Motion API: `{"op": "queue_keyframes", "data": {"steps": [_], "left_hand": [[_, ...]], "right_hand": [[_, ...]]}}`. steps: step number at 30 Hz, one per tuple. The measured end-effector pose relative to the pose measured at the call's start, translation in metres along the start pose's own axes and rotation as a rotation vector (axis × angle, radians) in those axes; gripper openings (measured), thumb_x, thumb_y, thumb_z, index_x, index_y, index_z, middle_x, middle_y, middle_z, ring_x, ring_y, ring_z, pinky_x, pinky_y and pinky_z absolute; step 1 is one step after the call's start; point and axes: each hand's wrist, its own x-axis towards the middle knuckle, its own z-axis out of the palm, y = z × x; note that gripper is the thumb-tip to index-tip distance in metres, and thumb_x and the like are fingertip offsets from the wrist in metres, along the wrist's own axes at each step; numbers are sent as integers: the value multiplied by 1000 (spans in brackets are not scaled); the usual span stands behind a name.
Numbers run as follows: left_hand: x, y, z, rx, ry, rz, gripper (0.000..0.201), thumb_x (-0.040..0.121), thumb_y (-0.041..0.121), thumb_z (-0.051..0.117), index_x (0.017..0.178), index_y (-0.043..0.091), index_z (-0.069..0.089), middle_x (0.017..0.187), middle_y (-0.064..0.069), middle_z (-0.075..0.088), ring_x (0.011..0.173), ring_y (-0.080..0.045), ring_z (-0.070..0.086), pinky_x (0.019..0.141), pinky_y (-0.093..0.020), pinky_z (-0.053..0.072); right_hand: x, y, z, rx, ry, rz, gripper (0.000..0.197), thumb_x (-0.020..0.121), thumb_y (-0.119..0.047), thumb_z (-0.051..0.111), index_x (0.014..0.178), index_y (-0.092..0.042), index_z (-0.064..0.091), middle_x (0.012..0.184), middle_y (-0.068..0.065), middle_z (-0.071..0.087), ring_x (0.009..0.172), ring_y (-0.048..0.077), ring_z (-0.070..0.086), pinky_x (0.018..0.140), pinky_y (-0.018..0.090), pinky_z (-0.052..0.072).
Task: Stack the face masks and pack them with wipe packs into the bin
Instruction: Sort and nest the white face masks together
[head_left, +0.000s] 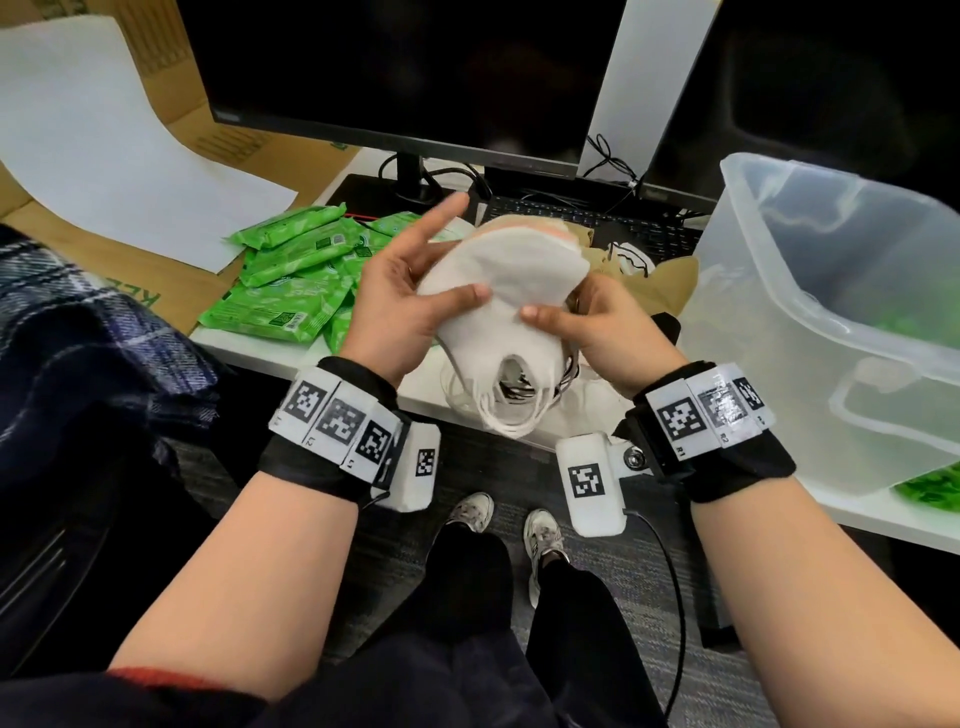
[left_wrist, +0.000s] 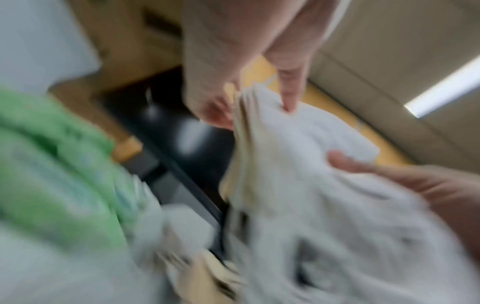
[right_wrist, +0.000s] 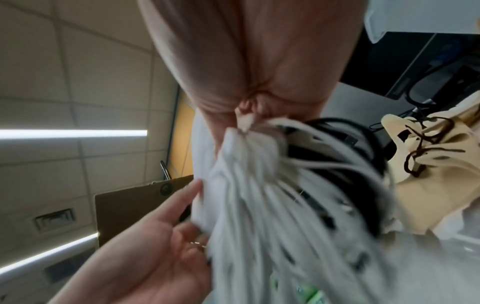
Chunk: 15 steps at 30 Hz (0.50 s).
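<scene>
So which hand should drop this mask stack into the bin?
Right hand, probably: it grips the mask stack and is nearer the bin; the left hand is nearer the wipe packs.

Dark monitor (head_left: 405, 73), keyboard (head_left: 576, 218), white paper sheet (head_left: 104, 145) on cardboard (head_left: 171, 67), perhaps a plaid blanket (head_left: 78, 322)

1. Left hand (head_left: 400, 306): palm up, thumb pressed on top of mask stack (head_left: 498, 291), index finger straight, pointing away.
2. Right hand (head_left: 597, 325): thumb pinching the stack's right side, fingers curled beneath.
</scene>
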Motion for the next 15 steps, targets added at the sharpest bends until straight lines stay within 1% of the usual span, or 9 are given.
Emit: {"op": "queue_keyframes", "data": {"steps": [2,4,5,7,8,9,11,13,15], "left_hand": [[2,-2,10,-85,220,-50,66,78,-5,65,132,23,41,108,-4,62,96,-7,61,84,-23,51],[3,-6,18,-205,350,-194,66,87,15,62,143,17,27,125,-9,54,112,-16,56,95,-29,48],[4,-7,22,-292,315,-269,71,87,27,61,146,15,22,132,-12,50,119,-23,52,96,-34,48],[3,-6,29,-396,181,-341,82,79,37,58,147,15,17,139,-15,46,124,-32,49,79,-38,56],[3,-4,34,-377,129,-357,85,78,36,57,147,16,13,141,-15,44,124,-34,49,74,-38,56],[3,-3,37,-341,106,-365,85,80,31,57,148,18,8,142,-15,43,124,-34,48,78,-41,55],[5,-5,42,-306,111,-366,81,90,13,55,148,21,0,140,-12,44,116,-29,55,81,-38,54],[5,-8,41,-284,128,-342,82,89,-3,51,148,23,-1,134,-12,48,102,-24,59,67,-29,56],[6,-12,33,-263,133,-297,86,84,-12,53,147,23,5,127,-13,52,93,-18,62,69,-26,56]], "right_hand": [[3,1,2,66,76,-46,41,86,2,56,125,-1,42,112,5,60,100,10,62,86,22,52],[6,3,6,64,174,-83,53,84,-8,57,131,1,35,123,11,55,114,18,55,94,24,49],[6,4,7,57,210,-95,54,86,-9,56,133,1,32,127,13,53,116,18,53,97,25,47],[4,7,9,29,229,-95,53,87,-12,58,132,-2,31,129,16,51,117,16,51,101,32,45],[3,9,8,12,221,-84,56,86,-15,60,133,-4,32,130,14,52,118,16,52,101,34,45],[2,9,7,4,196,-72,56,85,-14,61,133,-5,34,131,11,52,120,17,52,101,34,45],[0,10,3,-37,132,-47,53,84,-1,62,130,-8,38,131,6,52,121,18,51,103,33,43],[-2,9,-1,-103,84,-2,67,76,9,66,133,-7,36,132,8,51,122,20,50,104,34,43],[-1,7,-7,-127,111,36,76,70,12,70,134,-5,33,130,12,52,118,22,53,99,34,46]]}}
